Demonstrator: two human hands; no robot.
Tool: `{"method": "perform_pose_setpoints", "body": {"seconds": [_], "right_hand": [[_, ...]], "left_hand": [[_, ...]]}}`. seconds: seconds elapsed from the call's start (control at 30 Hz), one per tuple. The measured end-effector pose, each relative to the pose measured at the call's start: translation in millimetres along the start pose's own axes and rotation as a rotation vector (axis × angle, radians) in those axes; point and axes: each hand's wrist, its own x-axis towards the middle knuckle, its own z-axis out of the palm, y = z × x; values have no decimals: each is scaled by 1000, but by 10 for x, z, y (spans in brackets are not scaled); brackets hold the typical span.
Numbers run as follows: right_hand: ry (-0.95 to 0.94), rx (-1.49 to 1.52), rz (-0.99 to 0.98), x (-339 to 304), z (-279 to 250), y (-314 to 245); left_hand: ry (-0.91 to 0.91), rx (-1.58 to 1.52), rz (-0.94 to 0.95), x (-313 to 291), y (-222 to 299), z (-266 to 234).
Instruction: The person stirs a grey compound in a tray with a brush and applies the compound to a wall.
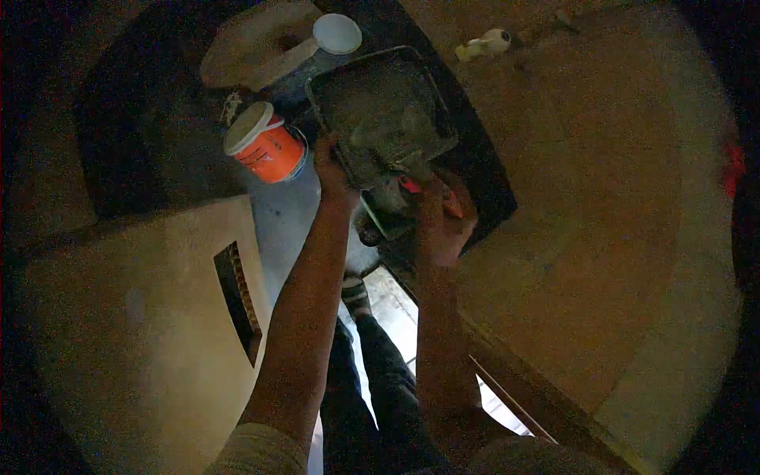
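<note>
A dark rectangular tray (pixel 310 93) with a raised rim holds a wet-looking grey paste (pixel 396 127), like mortar. My left hand (pixel 333 168) grips the tray's near left side, its fingers partly hidden. At the tray's near right corner, my right hand (pixel 450 218) is closed round the red-orange handle of a trowel (pixel 409 184). The trowel's blade is hard to make out against the paste in the dim light. Just below the tray, beside my right hand, is a grey flat piece (pixel 385 212) with a pale edge; its kind is unclear.
An orange bucket (pixel 273 154) with a white lid stands left of the tray. A white round container (pixel 337 34) sits beyond it. A small pale object (pixel 484 44) lies at far right. A light panel (pixel 158 293) with a dark slot is at left; my foot (pixel 356 297) is below.
</note>
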Motion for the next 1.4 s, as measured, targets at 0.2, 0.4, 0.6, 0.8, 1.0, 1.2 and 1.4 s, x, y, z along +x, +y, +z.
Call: {"method": "perform_pose_setpoints", "body": {"seconds": [0.2,0.4,0.6,0.8,1.0,1.2,1.4], "right_hand": [[124,-1011,-170,-86,-86,-450],[130,-1163,-716,621,996,-1040],[-65,-1592,-735,1943,1132,-911],[-102,-1721,-686,2259,1053,-751],[-118,-1782,-690,2398,961,-760],[-141,-1808,-692,2457,923,-748],[-177,-1840,-650,2483,934,-750]], "left_hand": [[10,63,-70,142,-27,136],[-32,100,-21,282,-34,340],[-27,208,8,412,-208,552],[20,99,-210,580,-208,575],[116,169,-91,340,-251,950],[6,153,-63,413,-223,854],[-13,175,-93,577,-228,742]]}}
